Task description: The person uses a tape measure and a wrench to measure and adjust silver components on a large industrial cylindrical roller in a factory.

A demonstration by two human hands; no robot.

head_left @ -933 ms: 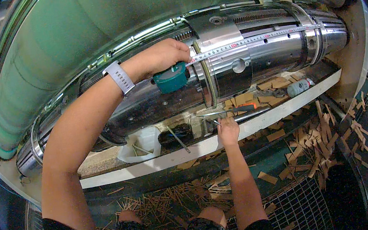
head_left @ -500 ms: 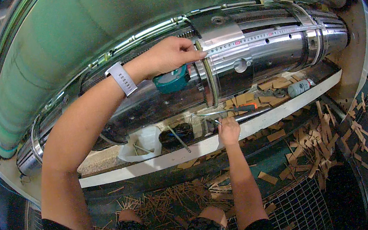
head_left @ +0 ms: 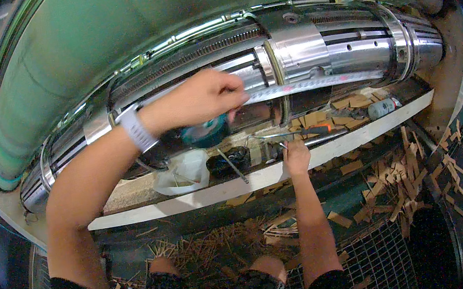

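My left hand (head_left: 200, 99) is closed on a teal tape measure (head_left: 207, 131), pinching the blade near its case. The pulled-out white blade (head_left: 316, 84) stretches to the right across the shiny metal cylinder (head_left: 359, 55) and ends near a ring at its right part. Low at the white ledge, my right hand (head_left: 297, 157) is closed round a thin metal tool (head_left: 283, 145); only a short shiny end shows, so its kind is unclear. Just beyond that hand lies a bent metal rod tool with an orange and black handle (head_left: 316, 130).
A large green roller (head_left: 169, 13) spans the back. Along the white ledge (head_left: 237, 187) sit a white plastic container (head_left: 182, 173), a black bundle (head_left: 228, 161), a metal rod (head_left: 232, 166) and a grey can (head_left: 383, 107). Cardboard scraps (head_left: 398, 187) litter the floor and grating (head_left: 373, 260).
My left hand and the tape measure have moved down and left, and the blade has dropped lower on the cylinder. The cylinder's surface has turned upward. My right hand has shifted slightly right.
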